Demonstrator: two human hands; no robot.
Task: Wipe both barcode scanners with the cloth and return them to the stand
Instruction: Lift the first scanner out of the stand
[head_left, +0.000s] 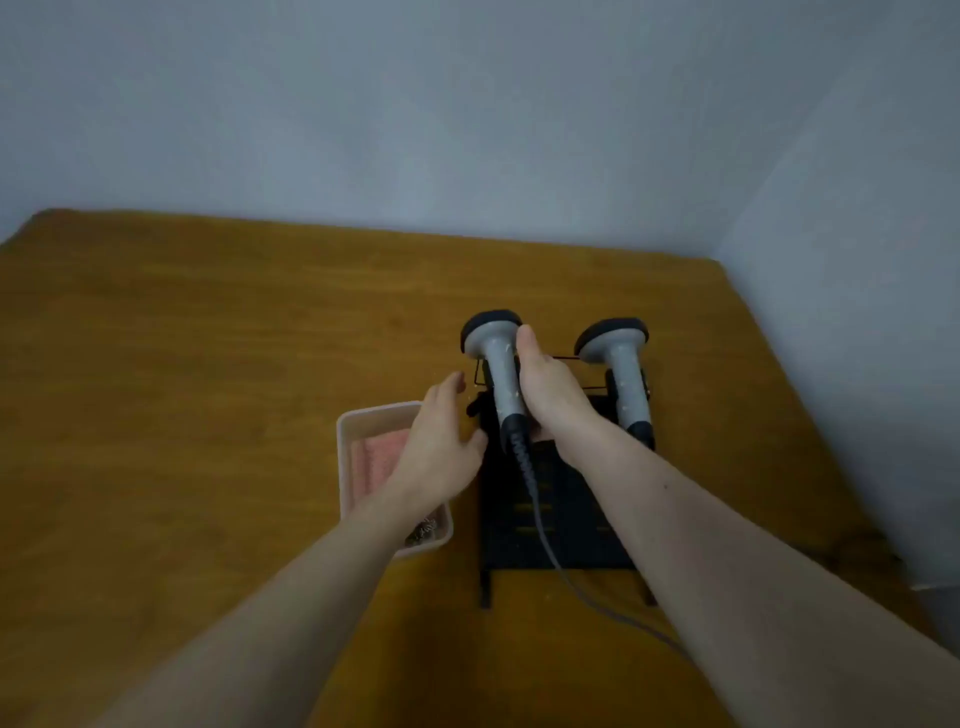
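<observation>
Step in hand: judged as either lifting the left scanner off the stand or seating it back; a single view does not settle which.
Right hand (545, 395): wrapped round the grey handle of the left scanner (496, 364), thumb lying up along the handle toward the head.
Left hand (441, 441): fingers straight and relaxed, holding nothing, hovering over the far right corner of the tray, just beside the scanner handle.
Left scanner: head far, handle near, lying at the stand's wire rail; whether it rests on the rail or is carried cannot be told. Pale specks show on the handle.
Right scanner (618, 371): propped on the right side of the stand, untouched, apart from both hands.
Stand (571, 519): black, slatted, on the wooden table (208, 415), near-right of centre.
Cloth (371, 457): pink, lying in the white tray (345, 467), just left of the stand, partly hidden by the left forearm.
Cable (550, 551): runs from the handle base over the stand toward the near edge.
Method: keep the grip on the handle, not the head, so the head stays free for wiping. Leave slack in the cable so it does not drag the stand or the right scanner.
Risk: the free hand may need to steady the stand, which looks light.
</observation>
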